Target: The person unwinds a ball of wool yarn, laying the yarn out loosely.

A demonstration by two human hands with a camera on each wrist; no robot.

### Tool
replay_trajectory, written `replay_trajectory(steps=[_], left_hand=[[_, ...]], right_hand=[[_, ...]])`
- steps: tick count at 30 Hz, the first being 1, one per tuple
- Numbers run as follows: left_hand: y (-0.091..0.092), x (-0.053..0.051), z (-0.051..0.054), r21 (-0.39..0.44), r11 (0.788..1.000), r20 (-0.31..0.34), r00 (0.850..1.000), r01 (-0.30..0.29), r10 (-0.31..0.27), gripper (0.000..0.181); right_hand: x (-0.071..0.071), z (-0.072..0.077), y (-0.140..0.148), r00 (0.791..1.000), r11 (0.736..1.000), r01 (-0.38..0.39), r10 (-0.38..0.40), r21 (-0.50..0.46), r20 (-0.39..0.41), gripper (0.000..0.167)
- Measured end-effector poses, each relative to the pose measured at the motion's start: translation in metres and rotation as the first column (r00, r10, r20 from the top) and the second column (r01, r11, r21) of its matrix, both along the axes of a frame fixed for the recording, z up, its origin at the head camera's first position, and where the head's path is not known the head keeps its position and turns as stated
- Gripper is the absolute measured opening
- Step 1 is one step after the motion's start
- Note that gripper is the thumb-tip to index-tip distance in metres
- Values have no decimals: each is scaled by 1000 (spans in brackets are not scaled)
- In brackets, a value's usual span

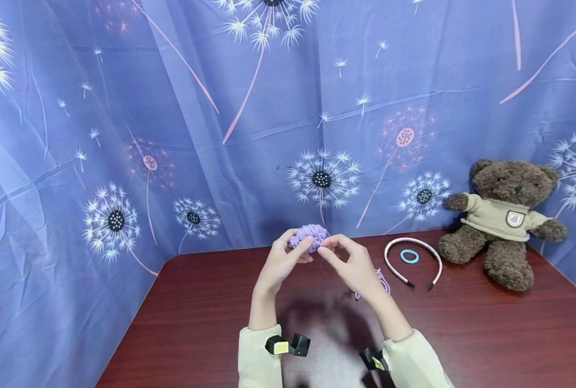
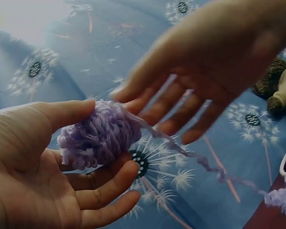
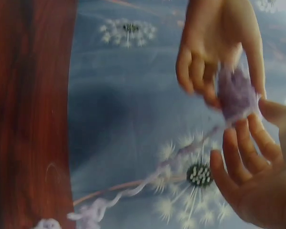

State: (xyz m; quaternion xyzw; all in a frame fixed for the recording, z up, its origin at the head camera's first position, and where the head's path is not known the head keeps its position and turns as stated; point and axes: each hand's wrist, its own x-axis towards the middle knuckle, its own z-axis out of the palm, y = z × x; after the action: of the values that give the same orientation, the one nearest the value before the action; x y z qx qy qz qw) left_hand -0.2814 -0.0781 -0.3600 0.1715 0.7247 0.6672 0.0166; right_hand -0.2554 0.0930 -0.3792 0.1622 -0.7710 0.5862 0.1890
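A small bundle of lilac yarn (image 1: 317, 233) with thick, looped strands is held up above the table's far part. My left hand (image 1: 279, 261) grips it between the thumb on the near side and the fingers beneath. At its right edge, my right hand (image 1: 353, 267) pinches the yarn with thumb and index finger; the exact spot is partly hidden. The other right fingers (image 2: 195, 117) are extended in the left wrist view. From the bundle (image 2: 102, 133) a twisted strand (image 2: 205, 164) runs down to a loose heap of the same yarn (image 1: 382, 281) on the table.
On the dark red table (image 1: 195, 307), a pale headband (image 1: 416, 241) lies right of the hands, with a turquoise ring (image 1: 409, 256) inside its curve. Farther right sits a brown teddy bear (image 1: 503, 215) in a beige shirt. A blue dandelion-print cloth (image 1: 249, 178) hangs behind.
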Motion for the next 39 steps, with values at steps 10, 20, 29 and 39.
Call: replay_trajectory(steps=[10, 20, 29, 39], left_hand=[[2, 0, -1, 0, 999, 2, 999, 47, -47, 34], [-13, -1, 1, -50, 999, -38, 999, 19, -20, 35], [-22, -2, 2, 6, 999, -54, 998, -35, 35, 35], [-31, -2, 4, 141, 978, -49, 985, -155, 164, 30]], right_hand=[[3, 2, -4, 995, 994, 99, -98, 40, -24, 8], [0, 12, 29, 990, 991, 128, -130, -43, -51, 14], [-7, 10, 56, 976, 973, 215, -216, -81, -5, 18], [-13, 2, 71, 959, 959, 281, -280, -36, 35, 19]])
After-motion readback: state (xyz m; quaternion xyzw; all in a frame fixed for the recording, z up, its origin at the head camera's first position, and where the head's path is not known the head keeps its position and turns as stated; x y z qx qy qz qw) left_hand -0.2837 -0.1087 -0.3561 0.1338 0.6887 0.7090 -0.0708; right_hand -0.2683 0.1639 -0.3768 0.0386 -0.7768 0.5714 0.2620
